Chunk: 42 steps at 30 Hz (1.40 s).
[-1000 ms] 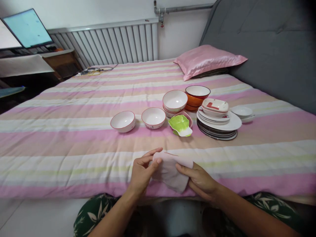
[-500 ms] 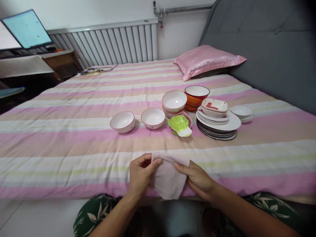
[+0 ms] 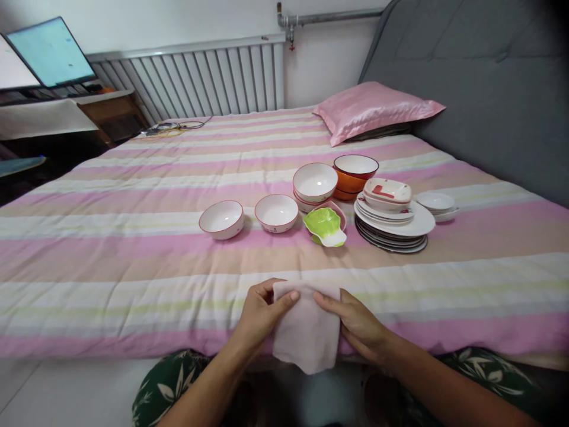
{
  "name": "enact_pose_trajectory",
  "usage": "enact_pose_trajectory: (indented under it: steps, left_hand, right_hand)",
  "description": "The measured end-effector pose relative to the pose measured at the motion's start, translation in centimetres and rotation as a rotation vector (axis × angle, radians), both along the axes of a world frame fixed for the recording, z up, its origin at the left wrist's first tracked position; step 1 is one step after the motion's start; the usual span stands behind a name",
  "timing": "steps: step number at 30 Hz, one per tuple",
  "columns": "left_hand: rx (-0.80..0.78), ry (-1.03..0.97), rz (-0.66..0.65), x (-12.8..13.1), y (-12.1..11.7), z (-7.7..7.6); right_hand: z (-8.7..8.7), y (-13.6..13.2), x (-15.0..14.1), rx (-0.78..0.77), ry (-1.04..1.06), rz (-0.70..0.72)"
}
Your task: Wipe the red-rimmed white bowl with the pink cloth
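Note:
A pale pink cloth [image 3: 306, 335] hangs from both my hands at the near edge of the bed. My left hand [image 3: 262, 311] pinches its upper left part, thumb in front and fingers behind. On the other side my right hand [image 3: 355, 320] grips the upper right part the same way. Beyond the cloth stand two white bowls with red rims, a left one [image 3: 221, 219] and a middle one [image 3: 276, 213]. Just right of them lies a green leaf-shaped dish [image 3: 323, 224], resting over a pink dish.
Farther back are stacked red-rimmed bowls [image 3: 315, 182] and orange bowls [image 3: 351, 178]. To the right stand a pile of plates [image 3: 422, 222] topped by a rectangular dish [image 3: 388, 193], and small white dishes [image 3: 435, 201]. A pink pillow [image 3: 377, 110] lies near the grey headboard [image 3: 466, 89].
The cloth has been unfolded and now hangs lower and flatter between my hands. My left hand has shifted slightly right, its thumb nearer the right one. The dishes have stayed put.

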<state>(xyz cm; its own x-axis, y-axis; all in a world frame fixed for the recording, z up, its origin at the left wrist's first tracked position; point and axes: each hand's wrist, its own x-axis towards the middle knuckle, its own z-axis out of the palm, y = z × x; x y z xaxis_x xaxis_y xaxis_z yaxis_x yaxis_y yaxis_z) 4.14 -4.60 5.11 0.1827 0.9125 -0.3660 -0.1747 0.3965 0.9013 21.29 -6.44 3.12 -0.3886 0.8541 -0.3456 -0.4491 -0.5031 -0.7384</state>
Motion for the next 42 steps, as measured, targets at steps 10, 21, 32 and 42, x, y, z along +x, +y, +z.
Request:
enact_pose_trajectory:
  steps: [10,21,32,42]
  left_hand:
    - [0.001,-0.068,0.097,0.8,1.2,0.3]
    - [-0.308,-0.172,0.327,0.6,14.3,0.1]
    - [-0.203,-0.099,0.478,2.3,15.7,-0.8]
    - [-0.067,0.027,0.339,-0.2,5.7,0.7]
  right_hand:
    - [0.3,-0.1,0.1,0.046,-0.017,0.068]
    - [2.4,1.9,4.7,0.113,-0.068,-0.123]
    - [2.7,2.9,7.3,0.101,-0.055,-0.26]
    - [1.3,3.5,6.4,0.293,-0.388,-0.653]
